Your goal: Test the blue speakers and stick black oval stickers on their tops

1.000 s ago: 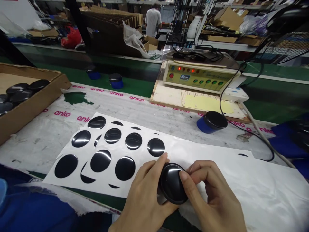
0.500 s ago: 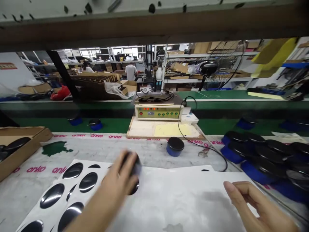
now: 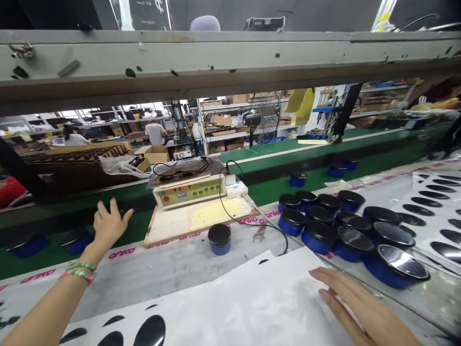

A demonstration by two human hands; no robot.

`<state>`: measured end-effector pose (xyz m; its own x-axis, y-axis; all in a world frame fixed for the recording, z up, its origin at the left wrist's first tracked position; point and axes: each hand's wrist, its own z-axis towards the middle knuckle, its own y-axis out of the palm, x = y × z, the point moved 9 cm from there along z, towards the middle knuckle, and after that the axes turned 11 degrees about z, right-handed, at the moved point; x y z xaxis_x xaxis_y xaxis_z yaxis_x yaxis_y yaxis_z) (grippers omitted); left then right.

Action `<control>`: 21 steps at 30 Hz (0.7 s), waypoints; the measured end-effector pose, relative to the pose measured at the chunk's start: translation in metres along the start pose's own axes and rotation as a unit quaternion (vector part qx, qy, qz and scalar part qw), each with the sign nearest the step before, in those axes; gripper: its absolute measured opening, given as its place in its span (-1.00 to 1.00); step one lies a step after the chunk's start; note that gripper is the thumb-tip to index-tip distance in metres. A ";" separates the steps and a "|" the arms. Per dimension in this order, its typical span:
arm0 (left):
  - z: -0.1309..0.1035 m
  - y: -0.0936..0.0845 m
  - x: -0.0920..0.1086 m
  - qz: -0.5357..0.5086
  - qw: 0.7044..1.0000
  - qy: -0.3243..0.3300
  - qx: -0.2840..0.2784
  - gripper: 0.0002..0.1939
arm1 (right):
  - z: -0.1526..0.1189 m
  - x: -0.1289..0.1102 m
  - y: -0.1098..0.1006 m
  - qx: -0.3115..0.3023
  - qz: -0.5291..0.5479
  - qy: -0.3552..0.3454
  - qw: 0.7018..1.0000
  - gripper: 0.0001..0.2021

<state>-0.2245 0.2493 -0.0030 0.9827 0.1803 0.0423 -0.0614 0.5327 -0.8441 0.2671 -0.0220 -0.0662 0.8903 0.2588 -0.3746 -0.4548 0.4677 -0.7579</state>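
My left hand [image 3: 110,223] reaches over the green conveyor at the left, fingers spread; a dark shape shows just behind its fingertips, mostly hidden. My right hand [image 3: 355,298] rests by the right edge of a white sheet [image 3: 230,302], fingers extended and nothing seen in its grasp. Under that sheet's left part, black discs [image 3: 150,330] show on white backing. One blue cup with a black top [image 3: 219,239] stands alone beyond the sheet. Several more blue cups with black tops [image 3: 320,236] are clustered beyond my right hand.
A control box [image 3: 190,191] with lit red digits sits on a board, with a black cable trailing right. Blue cups [image 3: 76,240] stand on the green conveyor [image 3: 266,185]. More disc sheets [image 3: 418,209] lie at the right. A shelf beam [image 3: 230,60] crosses overhead. People work farther back.
The view has turned to the right. My left hand has moved from above the disc sheet out over the conveyor, and its fingers have spread. My right hand's fingers have straightened.
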 end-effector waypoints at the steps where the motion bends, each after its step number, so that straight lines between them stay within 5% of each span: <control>1: 0.001 -0.005 0.011 -0.001 1.000 0.014 0.018 -0.38 | 0.006 -0.004 0.005 -0.018 -0.015 -0.053 0.998 -0.65; 4: 0.008 -0.009 0.050 -0.006 0.997 0.075 0.033 -0.39 | 0.024 -0.008 0.032 -0.112 -0.060 -0.159 0.979 -0.29; 7: 0.018 0.000 0.075 -0.011 0.993 0.112 0.020 -0.45 | 0.042 -0.003 0.054 -0.179 -0.073 -0.165 0.967 -0.14; 16: 0.026 0.002 0.086 -0.015 0.992 0.128 0.017 -0.53 | 0.075 -0.016 0.059 -0.214 -0.034 -0.166 0.962 -0.39; 21: 0.023 0.001 0.090 -0.010 0.993 0.119 0.018 -0.41 | 0.082 -0.015 0.064 -0.199 -0.012 -0.162 0.966 -0.46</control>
<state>-0.1404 0.2845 0.0121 0.9970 -0.0286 -0.0721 -0.0434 0.5649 -0.8240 0.2225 0.0737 -0.0654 0.8180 0.5332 -0.2159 -0.3323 0.1315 -0.9340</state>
